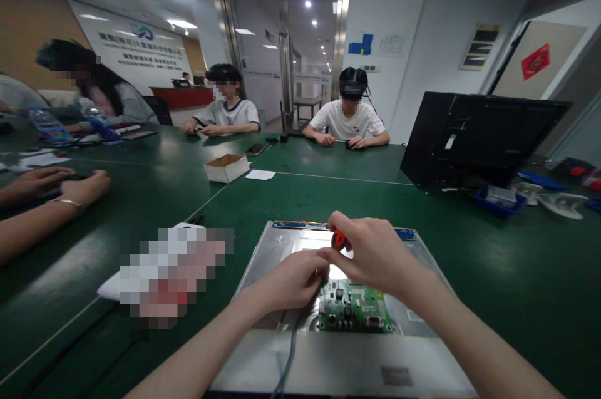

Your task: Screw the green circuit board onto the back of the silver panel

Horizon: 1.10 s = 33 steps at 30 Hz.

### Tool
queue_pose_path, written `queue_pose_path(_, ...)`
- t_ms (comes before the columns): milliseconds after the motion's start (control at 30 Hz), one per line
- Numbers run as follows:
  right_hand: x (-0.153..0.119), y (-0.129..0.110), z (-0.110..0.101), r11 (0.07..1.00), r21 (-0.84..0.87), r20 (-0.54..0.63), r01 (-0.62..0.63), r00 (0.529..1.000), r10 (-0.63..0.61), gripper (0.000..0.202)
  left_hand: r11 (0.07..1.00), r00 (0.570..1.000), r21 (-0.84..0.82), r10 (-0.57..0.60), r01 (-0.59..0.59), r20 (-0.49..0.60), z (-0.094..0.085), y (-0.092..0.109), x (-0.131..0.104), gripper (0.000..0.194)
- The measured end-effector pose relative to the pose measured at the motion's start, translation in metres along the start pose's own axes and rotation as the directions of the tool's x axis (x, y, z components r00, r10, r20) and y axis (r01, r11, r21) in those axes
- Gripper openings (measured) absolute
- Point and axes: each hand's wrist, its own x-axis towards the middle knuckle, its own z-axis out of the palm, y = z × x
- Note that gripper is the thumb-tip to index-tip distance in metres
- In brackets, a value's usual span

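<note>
A flat metal panel [277, 349], the back of a screen, lies in front of me with a green circuit board [354, 308] on it. My right hand [375, 252] is closed around the red-and-black handle of a screwdriver [339, 240], held upright near the board's upper left corner. The screwdriver's tip is hidden behind my fingers. Right beside it, my left hand [300, 277] has its fingers pinched together at the board's left edge; what they hold, if anything, is hidden. A grey cable [290, 355] runs from under my left hand toward me.
Left of the panel lies a partly blurred white item [110, 286]. An open white box [228, 168] and a paper slip [260, 175] lie farther off. A black monitor [483, 136] and a blue tray [500, 202] stand right. Another person's hands [84, 189] are at the left; others sit opposite.
</note>
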Motion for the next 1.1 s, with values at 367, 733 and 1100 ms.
queue_pose_path(367,0.006,0.005,-0.005,0.996,0.092,0.05,0.017,0.999,-0.022,0.017,1.0,1.0,-0.01,-0.019,0.019,-0.005,0.001,0.002,-0.001,0.015)
queue_pose_path(733,0.015,0.01,0.003,0.999,-0.045,0.002,0.009,1.0,-0.009,0.022,0.999,0.999,0.031,-0.044,0.044,0.002,-0.002,0.004,-0.001,0.012)
queue_pose_path(1100,0.008,0.006,-0.008,0.996,0.058,0.081,0.072,0.994,-0.076,0.02,0.999,0.999,-0.011,-0.04,0.04,-0.03,0.002,-0.001,-0.001,0.015)
